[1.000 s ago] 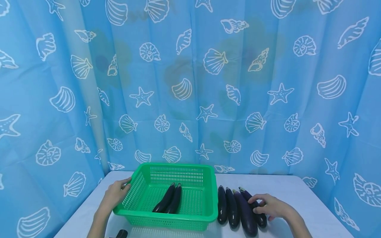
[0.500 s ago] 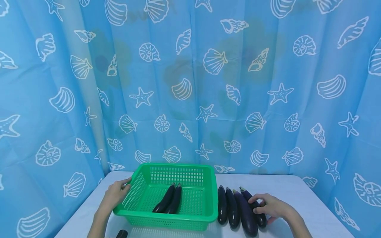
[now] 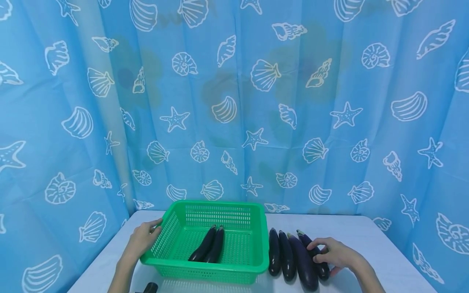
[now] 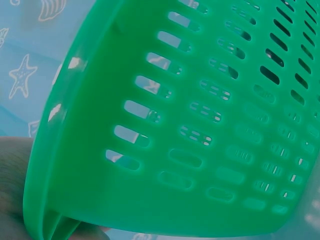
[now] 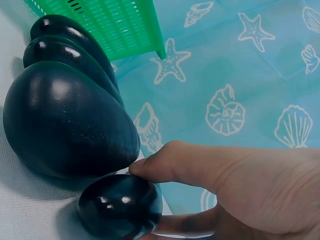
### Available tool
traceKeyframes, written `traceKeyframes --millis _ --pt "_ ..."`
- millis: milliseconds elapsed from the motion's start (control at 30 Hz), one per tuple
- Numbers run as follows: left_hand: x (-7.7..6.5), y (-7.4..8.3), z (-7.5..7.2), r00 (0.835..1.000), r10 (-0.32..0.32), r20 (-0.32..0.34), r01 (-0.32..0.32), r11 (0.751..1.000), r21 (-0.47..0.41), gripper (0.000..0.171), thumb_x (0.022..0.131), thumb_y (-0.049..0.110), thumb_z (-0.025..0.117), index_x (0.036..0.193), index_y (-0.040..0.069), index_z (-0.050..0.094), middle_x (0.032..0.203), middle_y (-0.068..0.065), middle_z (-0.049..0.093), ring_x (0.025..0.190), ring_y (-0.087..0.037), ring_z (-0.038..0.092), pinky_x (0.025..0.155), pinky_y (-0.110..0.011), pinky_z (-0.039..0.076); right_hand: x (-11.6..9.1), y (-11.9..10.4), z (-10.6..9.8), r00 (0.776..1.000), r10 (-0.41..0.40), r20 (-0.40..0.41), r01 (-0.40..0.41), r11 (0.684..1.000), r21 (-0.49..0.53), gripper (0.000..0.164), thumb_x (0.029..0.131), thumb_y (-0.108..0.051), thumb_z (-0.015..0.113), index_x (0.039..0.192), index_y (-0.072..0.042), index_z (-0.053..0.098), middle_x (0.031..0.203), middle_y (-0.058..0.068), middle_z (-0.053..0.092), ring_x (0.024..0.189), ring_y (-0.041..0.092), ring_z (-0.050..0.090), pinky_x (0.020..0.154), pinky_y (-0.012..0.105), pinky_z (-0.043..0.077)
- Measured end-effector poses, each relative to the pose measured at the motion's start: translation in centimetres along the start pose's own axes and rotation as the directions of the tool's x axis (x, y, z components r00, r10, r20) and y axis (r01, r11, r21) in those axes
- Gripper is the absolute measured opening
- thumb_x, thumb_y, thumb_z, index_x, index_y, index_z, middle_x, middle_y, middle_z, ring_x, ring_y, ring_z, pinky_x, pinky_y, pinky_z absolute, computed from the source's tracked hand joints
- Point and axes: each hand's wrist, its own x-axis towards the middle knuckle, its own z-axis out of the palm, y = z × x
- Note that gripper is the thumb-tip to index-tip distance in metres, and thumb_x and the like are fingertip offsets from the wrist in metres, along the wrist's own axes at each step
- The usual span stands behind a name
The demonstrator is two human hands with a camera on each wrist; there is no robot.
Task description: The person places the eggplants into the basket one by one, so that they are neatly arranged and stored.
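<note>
My left hand (image 3: pixel 143 240) grips the left rim of a green plastic basket (image 3: pixel 205 266); in the left wrist view the basket wall (image 4: pixel 95 195) hides most of that hand. Two dark eggplants (image 3: pixel 216 246) lie side by side in the basket. To the right of it, several more eggplants lie in a row on the table. With thumb and fingers, my right hand (image 3: pixel 337 254) pinches the rightmost, slimmer eggplant (image 5: pixel 120 205). Against it lies a thicker purple eggplant (image 3: pixel 303 264). In the right wrist view, the thumb is between these two, and the other fingers are partly hidden.
A white cloth covers the table (image 3: pixel 366 232). A small black object (image 3: pixel 150 288) is cut off at the bottom edge, near the left forearm. Behind and at the sides hangs a blue curtain (image 3: pixel 234 167) with white shell prints.
The stem end of the rightmost eggplant has shifted very slightly right, away from the thicker one. My left hand and the basket stay in place.
</note>
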Motion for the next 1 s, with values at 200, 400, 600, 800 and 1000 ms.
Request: traceKeyframes --millis 200,400,600,800,1000 --pt "0.07 -0.01 0.06 1.000 -0.009 0.002 0.009 1.000 -0.010 0.043 0.099 0.015 0.051 0.139 -0.002 0.051 0.126 -0.031 0.061 0.101 -0.042 0.067 0.069 -0.041 0.054 0.30 0.31 -0.13 1.000 0.022 -0.018 -0.022 1.000 0.001 0.035 0.085 -0.012 0.067 0.121 -0.011 0.064 0.104 0.014 0.065 0.091 0.026 0.064 0.062 0.044 0.059" --pt "0.14 -0.07 0.05 1.000 -0.014 0.003 0.014 1.000 -0.010 0.043 0.099 0.015 0.050 0.139 -0.001 0.051 0.125 -0.031 0.061 0.100 -0.042 0.067 0.068 -0.040 0.053 0.31 0.16 -0.33 0.999 0.030 -0.042 -0.030 1.000 -0.008 0.037 0.085 -0.014 0.067 0.122 -0.011 0.064 0.106 0.016 0.065 0.090 0.026 0.064 0.061 0.043 0.059" --pt "0.08 -0.24 -0.02 1.000 0.001 0.003 -0.001 1.000 0.010 0.042 0.099 0.016 0.050 0.138 -0.001 0.052 0.128 -0.031 0.060 0.110 -0.048 0.061 0.078 -0.052 0.054 0.36 0.04 -0.35 0.997 0.040 -0.060 -0.040 0.999 -0.006 0.038 0.084 -0.015 0.068 0.122 -0.011 0.064 0.108 0.018 0.065 0.091 0.028 0.065 0.061 0.042 0.059" --pt "0.03 -0.12 -0.03 1.000 -0.022 0.014 0.022 1.000 -0.007 0.043 0.099 0.015 0.051 0.138 -0.001 0.052 0.123 -0.031 0.063 0.094 -0.037 0.068 0.069 -0.041 0.052 0.58 0.05 -0.34 0.996 0.036 -0.083 -0.036 0.999 -0.008 0.039 0.083 -0.016 0.069 0.122 -0.011 0.064 0.111 0.022 0.064 0.090 0.028 0.066 0.059 0.042 0.059" --pt "0.10 -0.07 0.01 1.000 -0.015 0.004 0.015 1.000 -0.009 0.043 0.099 0.015 0.051 0.138 -0.002 0.052 0.123 -0.031 0.063 0.090 -0.035 0.068 0.066 -0.037 0.051 0.73 -0.06 -0.61 0.994 0.044 -0.097 -0.044 0.999 -0.004 0.040 0.084 -0.017 0.070 0.123 -0.011 0.064 0.113 0.026 0.062 0.091 0.030 0.065 0.059 0.040 0.059"
